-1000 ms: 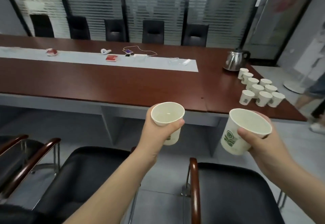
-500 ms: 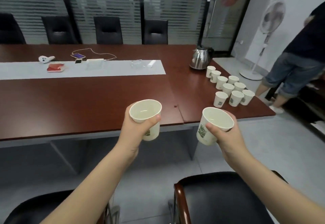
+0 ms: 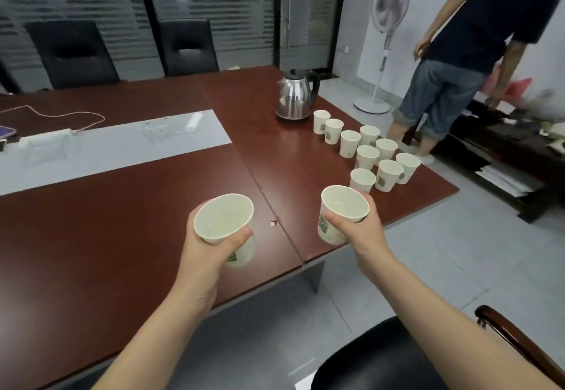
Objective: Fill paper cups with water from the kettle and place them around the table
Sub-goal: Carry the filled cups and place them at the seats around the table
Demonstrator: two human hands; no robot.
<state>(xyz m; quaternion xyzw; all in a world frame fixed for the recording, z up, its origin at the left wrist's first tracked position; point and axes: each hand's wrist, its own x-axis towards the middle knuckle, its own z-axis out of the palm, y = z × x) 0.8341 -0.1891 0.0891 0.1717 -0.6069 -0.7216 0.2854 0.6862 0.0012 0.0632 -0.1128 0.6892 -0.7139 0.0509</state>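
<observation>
**Left cup** [image 3: 223, 218]: held at 7 o'clock of the view, above the dark red surface [image 3: 107, 252] and just inside its near edge. The left hand [image 3: 211, 249] forms the grip, with its thumb and fingers wrapped round the wall. The cup's lower half is largely hidden behind them, and only a scrap of green print shows.

**Right cup** [image 3: 344, 206]: at 5 o'clock, over the surface's near corner strip. The right hand [image 3: 365, 230] grips it from the far side, thumb on the printed wall. The water level in either cup is hard to make out.

**Cup cluster** [image 3: 371, 154]: standing cups at 1 o'clock from the right cup. The nearest one is partly covered by the right fingers.

**Kettle** [image 3: 295, 94]: steel, black-handled, at 11 o'clock from the cluster.

**Grey runner** [image 3: 122, 148]: at 9 o'clock, carrying blurred clear items and a cable [image 3: 61, 114]. A phone [image 3: 4, 132] is cut off by the left border.

**Surroundings**: two chairs [image 3: 188, 47] stand beyond the surface. A nearer chair [image 3: 382, 359] is cropped at 5 o'clock. A bystander [image 3: 458, 53], head out of frame, stands at 2 o'clock beside a pedestal fan [image 3: 389, 7].
</observation>
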